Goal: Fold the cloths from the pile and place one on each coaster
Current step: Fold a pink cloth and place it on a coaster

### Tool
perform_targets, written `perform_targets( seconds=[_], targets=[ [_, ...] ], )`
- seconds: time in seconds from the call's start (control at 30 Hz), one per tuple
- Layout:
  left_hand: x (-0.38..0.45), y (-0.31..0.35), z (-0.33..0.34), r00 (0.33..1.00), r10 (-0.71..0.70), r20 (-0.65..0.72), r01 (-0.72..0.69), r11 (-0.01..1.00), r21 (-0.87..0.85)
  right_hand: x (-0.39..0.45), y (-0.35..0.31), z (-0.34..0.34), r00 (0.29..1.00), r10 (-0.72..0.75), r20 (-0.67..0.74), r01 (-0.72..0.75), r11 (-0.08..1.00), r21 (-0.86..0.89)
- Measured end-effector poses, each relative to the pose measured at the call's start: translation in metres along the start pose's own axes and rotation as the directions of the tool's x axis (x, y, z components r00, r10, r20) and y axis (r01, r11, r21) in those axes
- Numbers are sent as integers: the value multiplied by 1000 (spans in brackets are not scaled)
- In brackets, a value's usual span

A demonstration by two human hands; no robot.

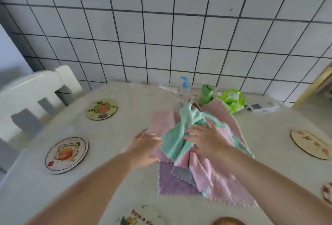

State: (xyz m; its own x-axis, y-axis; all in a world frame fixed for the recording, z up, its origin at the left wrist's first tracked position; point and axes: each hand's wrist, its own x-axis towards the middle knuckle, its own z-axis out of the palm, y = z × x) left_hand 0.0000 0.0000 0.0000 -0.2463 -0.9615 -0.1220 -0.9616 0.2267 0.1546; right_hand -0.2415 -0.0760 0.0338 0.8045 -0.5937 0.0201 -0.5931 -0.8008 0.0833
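Right now the mint-green cloth point(181, 131) lies rumpled on top of the pile point(197, 167), which sits in the middle of the desk point(111, 185) with pink, purple and grey cloths layered under it. Both hands are on it: the left hand point(146, 150) has its fingers at the cloth's near left edge, seemingly pinching or lifting that edge, though the fingertips are hidden under the fabric, so I cannot tell how firmly it holds. The right hand point(206, 139) lies over the bunched middle with fingers spread and fairly straight, pressing rather than gripping, probably to steady the heap while the top piece is worked loose. That pairing makes sense for separating one cloth from the rest before folding. Around the pile the coasters wait bare: a round one with a cartoon figure point(102, 109) at the far left, a larger one point(66, 155) nearer on the left, a pale one with reddish marks point(309, 144) at the right, and a lettered one point(143, 216) at the near edge. None carries a cloth yet, so the task looks barely begun. Behind the pile stand a pump bottle point(184, 88), a green roll point(205, 95) and a bright green bag point(232, 100) against the tiled wall, with a white chair point(36, 95) at the left.
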Motion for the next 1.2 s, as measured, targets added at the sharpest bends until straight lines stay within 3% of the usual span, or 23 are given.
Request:
perform_targets(
  seconds=[0.13, 0.33, 0.47, 0.53, 0.7, 0.77, 0.83, 0.97, 1.07, 1.2],
  targets=[
    [13, 4, 39, 1000, -8, -2, 8, 1000, -1, 1, -10, 44, 994, -99, 54, 102, 993, -55],
    [45, -15, 99, 972, 50, -230, -62, 997, -46, 13, -14, 114, 951, -227, -209, 223, 974, -42],
    [60, -29, 126, 887, 130, -442, -126, 991, 39, 20, -17, 137, 912, -220, -347, 222, 974, -35],
    [64, -29, 129, 838, 138, -528, -119, 990, 69, 19, -15, 140, 903, -160, -400, 190, 981, 38],
    [68, -20, 116, 800, 86, -594, -56, 996, 69, 15, -13, 108, 831, 20, -557, 64, 989, 131],
    [59, -14, 102, 763, -33, -645, -8, 998, -61, 12, -14, 85, 762, 129, -635, -16, 983, 180],
    [47, -10, 85, 741, -228, -631, 42, 955, -295, 5, -16, 61, 713, 298, -635, -83, 934, 347],
    [17, -7, 46, 630, -406, -662, -44, 832, -553, -6, -23, 16, 599, 549, -583, -129, 785, 606],
    [-11, -15, 14, 590, -381, -712, 20, 888, -458, -13, -31, -16, 494, 611, -619, -112, 751, 651],
    [-48, -30, -28, 567, -280, -775, 102, 957, -271, -25, -42, -52, 434, 604, -669, -33, 752, 658]
  ],
)
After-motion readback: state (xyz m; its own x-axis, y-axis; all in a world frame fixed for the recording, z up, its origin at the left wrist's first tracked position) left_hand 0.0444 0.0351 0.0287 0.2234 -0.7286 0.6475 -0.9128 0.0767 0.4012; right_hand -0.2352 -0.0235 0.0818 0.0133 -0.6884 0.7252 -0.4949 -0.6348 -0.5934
